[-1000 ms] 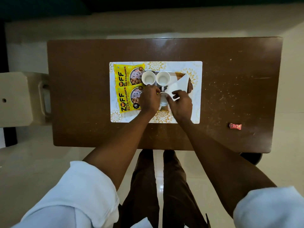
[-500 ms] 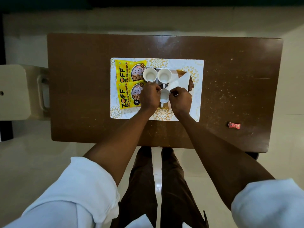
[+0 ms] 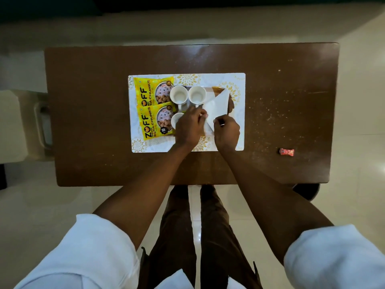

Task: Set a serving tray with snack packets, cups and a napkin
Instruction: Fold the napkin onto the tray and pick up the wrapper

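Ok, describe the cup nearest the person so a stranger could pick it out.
On the brown table lies a white tray with three white cups. Two stand side by side at the far edge; the third cup sits alone nearer the person, against the yellow packets, partly under the left hand.

Your kit: white short sleeves on both arms, left sleeve [image 3: 83, 253] and right sleeve [image 3: 333, 257] both cut off above the elbow, forearms bare below. Fabric plain, a few soft folds, no print or logo. Left hand [image 3: 188, 127] and right hand [image 3: 227, 133] bare, no gloves. Dark brown trousers [image 3: 179, 226] between the sleeves, plain, creased down each leg.
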Available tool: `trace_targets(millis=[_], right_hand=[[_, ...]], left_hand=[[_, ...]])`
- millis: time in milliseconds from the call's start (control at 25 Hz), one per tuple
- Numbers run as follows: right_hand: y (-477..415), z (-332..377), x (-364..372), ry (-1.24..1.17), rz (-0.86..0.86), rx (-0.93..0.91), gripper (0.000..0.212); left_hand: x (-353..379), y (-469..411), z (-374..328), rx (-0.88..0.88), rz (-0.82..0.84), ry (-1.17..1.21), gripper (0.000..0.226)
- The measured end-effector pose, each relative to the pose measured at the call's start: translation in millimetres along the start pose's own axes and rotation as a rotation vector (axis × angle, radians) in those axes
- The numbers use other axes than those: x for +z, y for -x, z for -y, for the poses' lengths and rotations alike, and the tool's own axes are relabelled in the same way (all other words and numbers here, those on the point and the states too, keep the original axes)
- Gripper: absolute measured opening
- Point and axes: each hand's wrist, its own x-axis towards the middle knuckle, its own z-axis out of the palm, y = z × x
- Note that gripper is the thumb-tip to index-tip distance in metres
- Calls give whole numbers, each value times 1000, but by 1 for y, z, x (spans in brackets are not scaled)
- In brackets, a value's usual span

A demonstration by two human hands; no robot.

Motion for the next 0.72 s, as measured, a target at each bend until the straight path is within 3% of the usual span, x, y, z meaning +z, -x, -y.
trace_targets(millis=[160, 400, 560, 720], right_hand=[[11, -20, -37, 1, -16, 51, 28], [-4, -99, -138, -129, -231, 315, 22], [-15, -163, -179, -362, -417, 589, 20], [-15, -215, -172, -464, -403, 745, 22]], left_hand=[[41, 11, -55, 25, 195, 101, 23], [111, 26, -154, 68, 462, 169, 24], [163, 29, -207, -66, 635, 215, 31], [216, 44, -216, -121, 717, 121, 32]])
